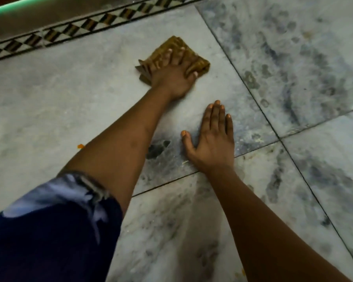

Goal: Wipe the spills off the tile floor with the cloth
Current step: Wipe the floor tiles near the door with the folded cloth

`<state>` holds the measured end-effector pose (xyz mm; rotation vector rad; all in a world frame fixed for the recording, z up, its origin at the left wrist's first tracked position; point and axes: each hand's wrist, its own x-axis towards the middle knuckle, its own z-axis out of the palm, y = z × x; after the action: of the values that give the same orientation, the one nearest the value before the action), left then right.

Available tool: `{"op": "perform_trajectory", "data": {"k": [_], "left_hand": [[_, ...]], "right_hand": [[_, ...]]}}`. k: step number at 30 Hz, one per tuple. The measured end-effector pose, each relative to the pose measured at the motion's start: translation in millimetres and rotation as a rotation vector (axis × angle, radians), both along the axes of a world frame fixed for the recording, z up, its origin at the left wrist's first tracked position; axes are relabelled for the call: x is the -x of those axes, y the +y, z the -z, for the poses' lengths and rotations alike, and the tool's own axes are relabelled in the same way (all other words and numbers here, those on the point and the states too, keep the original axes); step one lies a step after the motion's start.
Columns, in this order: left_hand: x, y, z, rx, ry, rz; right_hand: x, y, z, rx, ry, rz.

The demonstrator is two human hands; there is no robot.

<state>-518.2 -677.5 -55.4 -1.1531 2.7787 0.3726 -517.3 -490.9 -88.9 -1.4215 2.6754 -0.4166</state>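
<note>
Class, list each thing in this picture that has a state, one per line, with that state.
cloth: folded, flat on the floor, under the left hand.
left hand: fingers spread, pressing the cloth.
right hand: open, palm flat on the tile.
tile floor: streaked with dark smudges.
orange scrap: lying loose on the tile.

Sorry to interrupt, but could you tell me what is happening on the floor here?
A person is wiping the tile floor. The left hand presses a folded brown cloth flat on a tile near the patterned border, fingers spread over it. The right hand rests flat on the floor, holding nothing. A small orange scrap lies beside the left arm.
</note>
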Motion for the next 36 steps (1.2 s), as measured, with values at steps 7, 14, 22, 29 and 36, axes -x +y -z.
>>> {"op": "perform_trajectory", "data": {"k": [7,14,22,29,36], "left_hand": [[-105,20,4,0.106,0.017,0.250],[-7,-23,-1,-0.013,-0.018,-0.054],[-74,25,4,0.065,0.002,0.183],[34,14,-6,-0.048,-0.013,0.100],[-37,-2,-1,0.059,-0.002,0.189]], "right_hand": [[-1,0,-2,0.029,-0.022,0.029],[0,-1,-1,0.036,-0.023,0.036],[0,0,-1,0.059,-0.040,0.036],[0,0,-2,0.039,-0.041,0.030],[1,0,-1,0.020,-0.046,0.025]]}}
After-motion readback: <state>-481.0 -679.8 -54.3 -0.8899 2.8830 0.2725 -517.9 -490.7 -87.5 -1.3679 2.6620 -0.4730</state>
